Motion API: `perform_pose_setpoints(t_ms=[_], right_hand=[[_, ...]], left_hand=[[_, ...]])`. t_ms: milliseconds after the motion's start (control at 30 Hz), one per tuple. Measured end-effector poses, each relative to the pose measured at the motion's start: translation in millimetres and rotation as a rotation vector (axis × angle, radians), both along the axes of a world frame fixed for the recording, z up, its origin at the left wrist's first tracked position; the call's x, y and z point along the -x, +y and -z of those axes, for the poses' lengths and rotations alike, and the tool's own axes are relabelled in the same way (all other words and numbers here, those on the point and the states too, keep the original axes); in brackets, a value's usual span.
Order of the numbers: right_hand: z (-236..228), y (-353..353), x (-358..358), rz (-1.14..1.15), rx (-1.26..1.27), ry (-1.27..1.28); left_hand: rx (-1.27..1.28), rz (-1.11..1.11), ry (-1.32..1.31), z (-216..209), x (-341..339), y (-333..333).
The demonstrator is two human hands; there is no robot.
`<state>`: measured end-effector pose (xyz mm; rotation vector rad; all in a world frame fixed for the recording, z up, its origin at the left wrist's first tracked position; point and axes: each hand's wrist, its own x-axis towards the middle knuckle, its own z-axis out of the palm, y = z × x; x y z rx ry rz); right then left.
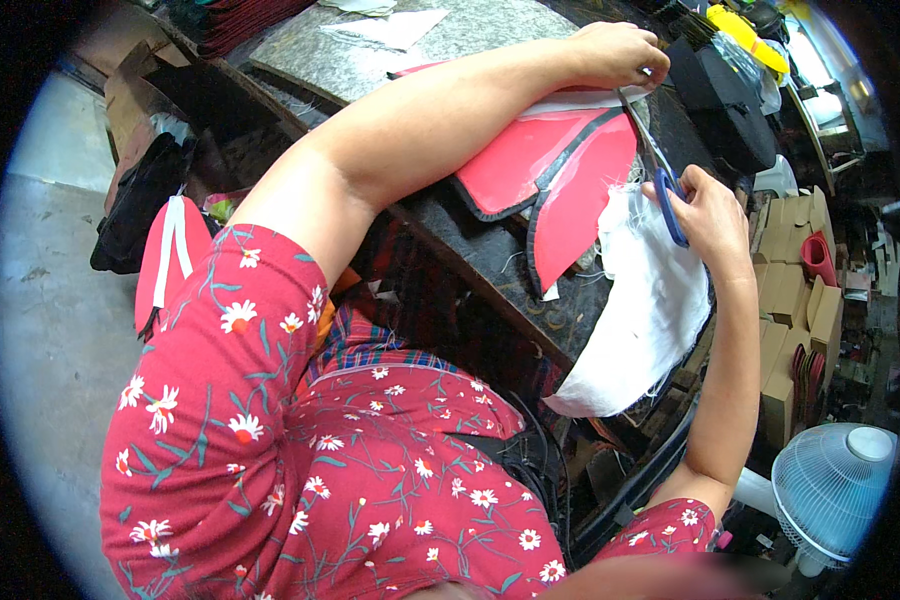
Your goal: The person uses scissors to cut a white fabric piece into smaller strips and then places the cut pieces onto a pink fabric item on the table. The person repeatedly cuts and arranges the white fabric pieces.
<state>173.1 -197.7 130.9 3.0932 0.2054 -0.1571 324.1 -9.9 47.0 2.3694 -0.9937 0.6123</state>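
Observation:
In my right hand (713, 218) is a pair of scissors with blue handles (673, 212), fingers wrapped through the loops. Their blades point up and away from me, along the edge of the white cloth. My left hand (618, 56) is closed at the far end of the work, fingers curled by the white cloth edge (588, 99) near the blade tips; what lies between the fingertips is partly hidden. Below the blades lie red curved pieces (585, 190) with black bound edges. A large white cloth (655, 300) with frayed edges hangs over the table's near side, under my right hand.
Across the dark worktable (450, 240), a grey round board (300, 55) carries white scraps (395, 30). Cardboard boxes (775, 300) and a blue fan (835, 480) stand at right. At left are black material (140, 215) and a red piece with white strips (160, 255).

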Motion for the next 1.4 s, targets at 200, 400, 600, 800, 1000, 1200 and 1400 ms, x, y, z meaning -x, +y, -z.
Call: perform_pose_setpoints(t_ms=[200,400,600,800,1000,1200,1400], right_hand=[[5.9,-19.5,-4.7,-0.045,-0.037,-0.051],[2.7,-38.7,27.7,0.029,-0.005,-0.126],[4.9,-47.6,65.8,0.066,0.029,-0.16],[21.6,-46.6,74.9,0.039,-0.055,-0.119],[26.1,-49.7,72.5,0.013,-0.1,-0.113],[36.9,-59.0,68.6,-0.037,-0.13,-0.163],[36.0,-55.8,70.9,-0.019,-0.106,-0.17]], left_hand=[[0.299,-0.153,0.007,2.2,-10.8,-3.1],[0.269,-0.208,-0.05,-36.7,5.1,10.4],[-0.037,-0.066,0.095,-66.5,25.9,20.6],[-0.174,-0.446,-0.008,-18.6,53.1,88.6],[-0.179,-0.675,-0.136,-5.7,95.8,165.7],[-0.23,-0.938,-0.01,8.8,124.6,214.8],[-0.118,-0.82,0.048,5.1,140.3,213.1]])
